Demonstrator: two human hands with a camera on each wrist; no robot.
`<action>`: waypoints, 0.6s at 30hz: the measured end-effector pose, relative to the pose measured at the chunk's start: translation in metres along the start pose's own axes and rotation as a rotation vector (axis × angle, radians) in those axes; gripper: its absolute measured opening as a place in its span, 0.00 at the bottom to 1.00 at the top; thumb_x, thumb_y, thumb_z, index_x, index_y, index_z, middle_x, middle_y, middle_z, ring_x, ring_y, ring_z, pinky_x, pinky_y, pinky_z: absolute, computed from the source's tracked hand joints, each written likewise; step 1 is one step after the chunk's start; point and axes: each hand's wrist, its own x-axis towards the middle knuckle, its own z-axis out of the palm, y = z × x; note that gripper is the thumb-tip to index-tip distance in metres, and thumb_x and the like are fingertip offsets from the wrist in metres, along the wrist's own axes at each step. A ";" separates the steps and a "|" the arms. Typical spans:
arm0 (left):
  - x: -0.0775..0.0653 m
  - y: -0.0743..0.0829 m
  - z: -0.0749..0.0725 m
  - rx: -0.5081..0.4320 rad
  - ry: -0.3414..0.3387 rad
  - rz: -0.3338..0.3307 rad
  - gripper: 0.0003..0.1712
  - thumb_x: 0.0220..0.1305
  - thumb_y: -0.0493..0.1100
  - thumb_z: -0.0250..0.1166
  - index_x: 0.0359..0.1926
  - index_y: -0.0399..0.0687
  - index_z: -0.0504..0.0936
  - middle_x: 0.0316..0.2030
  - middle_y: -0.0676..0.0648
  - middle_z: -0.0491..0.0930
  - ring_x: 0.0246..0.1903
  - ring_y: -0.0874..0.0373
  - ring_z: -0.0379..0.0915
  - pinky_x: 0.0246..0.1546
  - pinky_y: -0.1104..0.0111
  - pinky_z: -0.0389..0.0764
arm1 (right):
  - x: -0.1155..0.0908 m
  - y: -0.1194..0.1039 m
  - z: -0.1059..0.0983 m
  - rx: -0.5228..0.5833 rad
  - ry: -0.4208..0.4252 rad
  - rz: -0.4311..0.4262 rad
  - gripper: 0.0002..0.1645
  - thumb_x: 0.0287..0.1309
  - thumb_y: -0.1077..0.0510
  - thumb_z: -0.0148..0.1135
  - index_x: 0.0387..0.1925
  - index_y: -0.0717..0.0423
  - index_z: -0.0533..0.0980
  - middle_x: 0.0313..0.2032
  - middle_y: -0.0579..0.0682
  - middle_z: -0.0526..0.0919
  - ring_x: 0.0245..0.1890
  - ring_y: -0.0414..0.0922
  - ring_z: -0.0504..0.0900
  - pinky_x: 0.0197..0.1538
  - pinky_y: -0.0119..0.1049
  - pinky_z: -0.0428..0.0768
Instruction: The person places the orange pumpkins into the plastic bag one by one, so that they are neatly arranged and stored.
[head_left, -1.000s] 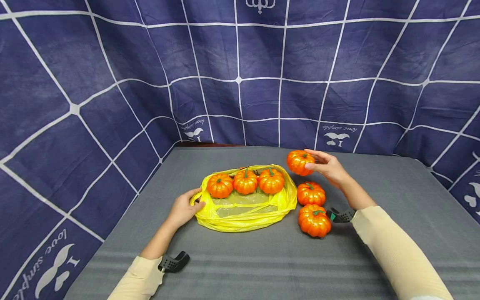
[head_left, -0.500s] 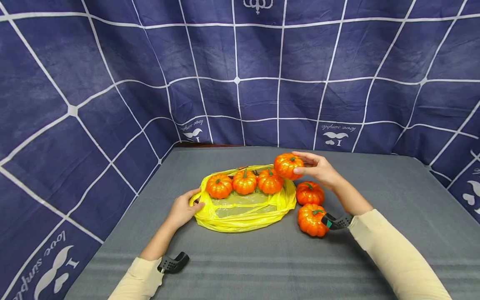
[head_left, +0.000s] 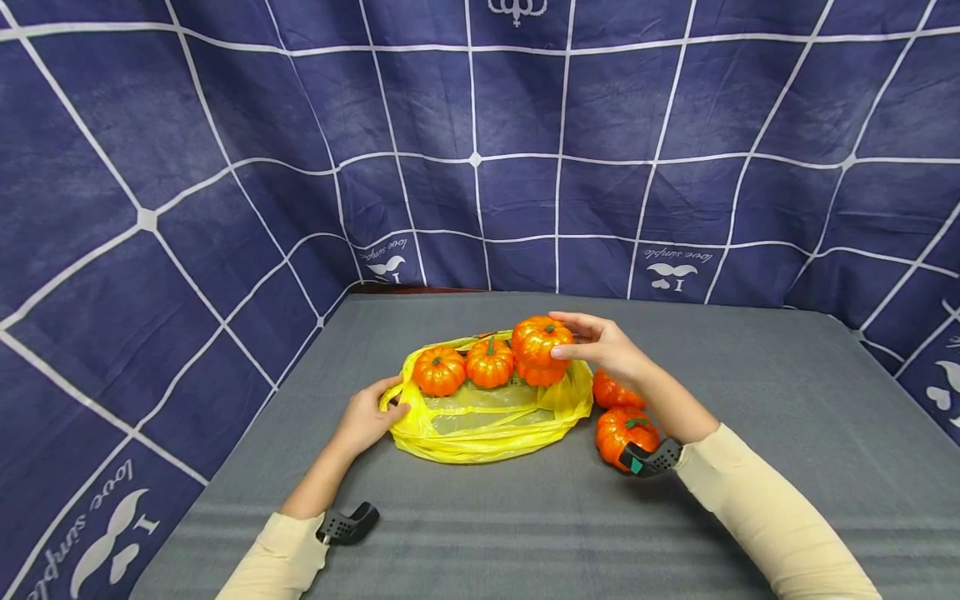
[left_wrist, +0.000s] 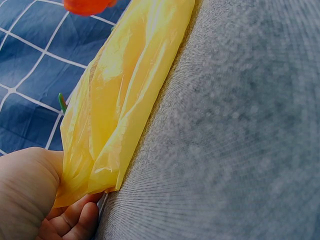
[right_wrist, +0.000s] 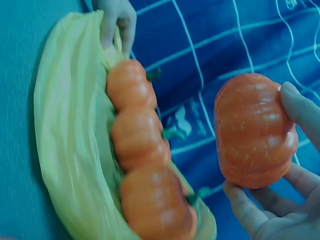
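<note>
A yellow plastic bag (head_left: 480, 450) lies spread open on the table, and my left hand (head_left: 371, 417) grips its left end between thumb and fingers. Inside, along the far side, sit three small orange pumpkins in a row: a left pumpkin (head_left: 438, 372), a middle pumpkin (head_left: 490, 364) and a right pumpkin (head_left: 542, 377). My right hand (head_left: 603, 343) holds another pumpkin (right_wrist: 255, 130) by its sides, above the right one and partly covering it in the head view. The right wrist view shows a gap between the held pumpkin and the row.
Two more pumpkins stand just right of the bag, a nearer pumpkin (head_left: 624, 433) and a farther pumpkin (head_left: 613, 392) partly hidden by my right forearm. Grey cloth covers the table (head_left: 480, 533). A blue checked curtain (head_left: 517, 200) hangs behind and on the left.
My right hand has carried its pumpkin leftward from beyond the bag's right end to over the right pumpkin in the bag. My left hand has stayed on the bag.
</note>
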 end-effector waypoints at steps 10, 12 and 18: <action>0.000 0.000 0.001 -0.003 0.001 0.003 0.31 0.59 0.38 0.67 0.62 0.28 0.72 0.58 0.30 0.74 0.59 0.37 0.68 0.59 0.48 0.69 | 0.008 0.003 0.041 -0.006 -0.038 0.086 0.40 0.54 0.60 0.71 0.67 0.60 0.68 0.63 0.60 0.72 0.57 0.52 0.74 0.56 0.39 0.76; 0.000 0.000 0.001 0.002 0.002 0.005 0.31 0.60 0.37 0.67 0.62 0.28 0.72 0.58 0.30 0.74 0.59 0.37 0.69 0.58 0.48 0.69 | 0.010 0.004 0.049 -0.006 -0.025 0.112 0.40 0.52 0.59 0.72 0.67 0.59 0.69 0.62 0.59 0.72 0.58 0.53 0.73 0.57 0.40 0.75; 0.000 0.000 0.001 0.010 0.014 0.007 0.30 0.60 0.37 0.67 0.61 0.28 0.73 0.57 0.30 0.75 0.58 0.37 0.69 0.58 0.48 0.69 | 0.016 0.010 0.072 0.004 -0.024 0.135 0.39 0.51 0.59 0.73 0.65 0.59 0.71 0.63 0.58 0.72 0.61 0.53 0.71 0.60 0.43 0.73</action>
